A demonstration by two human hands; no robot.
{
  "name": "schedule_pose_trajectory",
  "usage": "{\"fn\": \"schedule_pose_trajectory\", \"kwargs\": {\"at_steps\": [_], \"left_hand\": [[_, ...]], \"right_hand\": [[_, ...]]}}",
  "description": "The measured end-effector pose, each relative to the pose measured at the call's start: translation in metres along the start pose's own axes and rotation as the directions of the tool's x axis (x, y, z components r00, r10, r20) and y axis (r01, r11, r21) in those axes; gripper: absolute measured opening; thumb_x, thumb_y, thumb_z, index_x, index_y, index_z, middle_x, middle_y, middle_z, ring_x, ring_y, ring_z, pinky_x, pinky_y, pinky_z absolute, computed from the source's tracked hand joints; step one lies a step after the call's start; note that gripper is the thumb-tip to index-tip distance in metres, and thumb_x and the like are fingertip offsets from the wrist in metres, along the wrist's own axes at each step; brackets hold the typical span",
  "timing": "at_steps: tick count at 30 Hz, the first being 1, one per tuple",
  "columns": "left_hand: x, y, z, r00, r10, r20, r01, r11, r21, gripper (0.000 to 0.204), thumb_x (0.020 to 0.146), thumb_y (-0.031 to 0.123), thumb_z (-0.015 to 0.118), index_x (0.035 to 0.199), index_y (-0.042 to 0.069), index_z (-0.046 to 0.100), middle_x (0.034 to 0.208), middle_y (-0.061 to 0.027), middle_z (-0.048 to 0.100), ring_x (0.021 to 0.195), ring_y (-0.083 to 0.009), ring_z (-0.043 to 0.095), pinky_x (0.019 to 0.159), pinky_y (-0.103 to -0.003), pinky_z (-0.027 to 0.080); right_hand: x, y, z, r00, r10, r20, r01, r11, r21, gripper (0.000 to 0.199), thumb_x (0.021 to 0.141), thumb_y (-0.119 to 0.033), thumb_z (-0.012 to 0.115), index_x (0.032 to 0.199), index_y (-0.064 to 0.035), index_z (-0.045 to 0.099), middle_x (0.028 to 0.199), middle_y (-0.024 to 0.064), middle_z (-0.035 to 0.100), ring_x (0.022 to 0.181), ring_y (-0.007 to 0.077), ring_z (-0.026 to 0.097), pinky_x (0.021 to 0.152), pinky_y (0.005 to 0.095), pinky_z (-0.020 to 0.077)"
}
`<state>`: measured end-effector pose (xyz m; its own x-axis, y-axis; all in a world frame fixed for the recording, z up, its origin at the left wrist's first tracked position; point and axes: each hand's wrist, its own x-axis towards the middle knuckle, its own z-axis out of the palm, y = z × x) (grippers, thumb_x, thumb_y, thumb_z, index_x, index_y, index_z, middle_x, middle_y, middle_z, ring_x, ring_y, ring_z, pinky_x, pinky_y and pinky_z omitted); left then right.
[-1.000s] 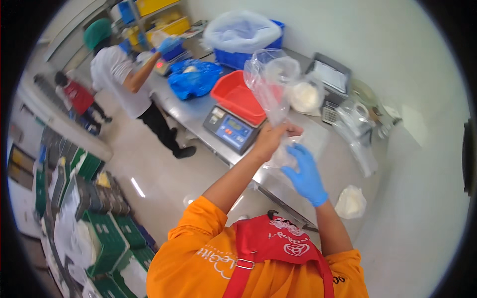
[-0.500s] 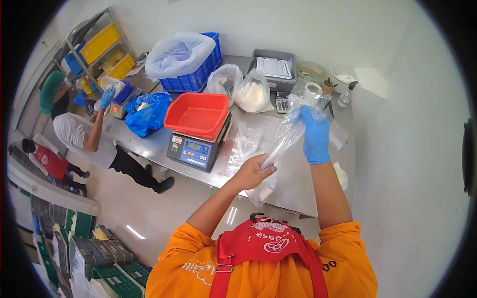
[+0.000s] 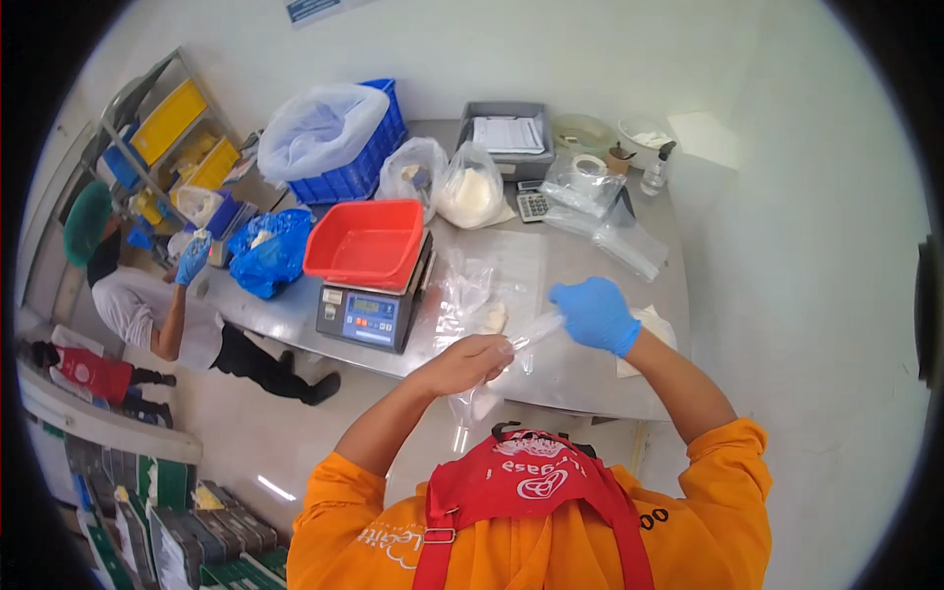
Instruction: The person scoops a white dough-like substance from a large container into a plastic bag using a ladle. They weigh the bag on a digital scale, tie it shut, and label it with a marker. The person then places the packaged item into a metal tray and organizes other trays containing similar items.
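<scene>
A clear plastic bag (image 3: 538,332) is drawn tight and narrow between my two hands, over the front part of the steel table (image 3: 610,385). My bare left hand (image 3: 464,363) is closed round the gathered neck of the bag. Its lower end, with something whitish inside, hangs below that hand. In a blue glove, my right hand (image 3: 598,317) grips the bag's top end. Beyond my left hand, flat clear bags (image 3: 467,285) lie on the table. The platform scale (image 3: 364,317) stands left of them, carrying a red tray (image 3: 364,241).
Along the back are a lined blue crate (image 3: 344,177), bags of white powder (image 3: 472,192), a grey bin (image 3: 503,162), a calculator (image 3: 532,206), a tape roll (image 3: 588,167) and a spray bottle (image 3: 656,172). At left, a co-worker (image 3: 162,310) stands beside a blue bag (image 3: 270,254).
My right hand has come down toward me, nearer my left hand, with the bag's top end. The stretch of bag between them is shorter and narrower. The view has shifted slightly.
</scene>
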<state>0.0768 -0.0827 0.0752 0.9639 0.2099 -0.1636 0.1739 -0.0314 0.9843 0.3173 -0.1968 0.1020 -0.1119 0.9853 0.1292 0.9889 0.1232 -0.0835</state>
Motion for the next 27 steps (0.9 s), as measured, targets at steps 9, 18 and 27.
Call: {"fn": "schedule_pose_trajectory", "kwargs": {"at_steps": [9,18,27], "left_hand": [[0.067,0.016,-0.03,0.583,0.622,-0.523,-0.374,0.777,0.507,0.009,0.091,0.009,0.06,0.085,0.003,0.058,0.091,-0.005,0.056,0.077,-0.017,0.06,0.065,-0.032,0.048],[0.056,-0.017,-0.005,0.946,0.044,-0.32,0.001,0.99,0.138,0.012,0.084,-0.004,0.058,0.091,0.002,0.065,0.093,-0.0049,0.065,0.075,-0.012,0.06,0.064,-0.024,0.046],[0.079,-0.021,0.063,0.817,0.033,-0.576,-0.249,0.92,-0.301,0.031,0.087,-0.003,0.051,0.115,0.002,0.063,0.094,-0.004,0.064,0.086,-0.0141,0.06,0.079,-0.027,0.049]], "right_hand": [[0.001,-0.069,-0.017,0.981,0.127,0.147,-0.159,0.094,0.983,0.026,0.091,-0.021,0.062,0.111,-0.0052,0.068,0.096,0.0115,0.069,0.085,0.0196,0.066,0.078,0.0376,0.0526],[-0.01,-0.013,0.038,0.963,0.238,0.126,-0.26,0.7,0.665,0.035,0.085,-0.016,0.064,0.117,-0.0033,0.065,0.104,0.013,0.066,0.089,0.0287,0.065,0.082,0.0389,0.0512],[-0.01,-0.068,0.052,0.734,0.452,-0.506,-0.247,0.873,0.421,0.072,0.079,-0.008,0.059,0.147,-0.0075,0.035,0.096,0.0196,0.062,0.084,0.0374,0.06,0.072,0.0435,0.0489]]}}
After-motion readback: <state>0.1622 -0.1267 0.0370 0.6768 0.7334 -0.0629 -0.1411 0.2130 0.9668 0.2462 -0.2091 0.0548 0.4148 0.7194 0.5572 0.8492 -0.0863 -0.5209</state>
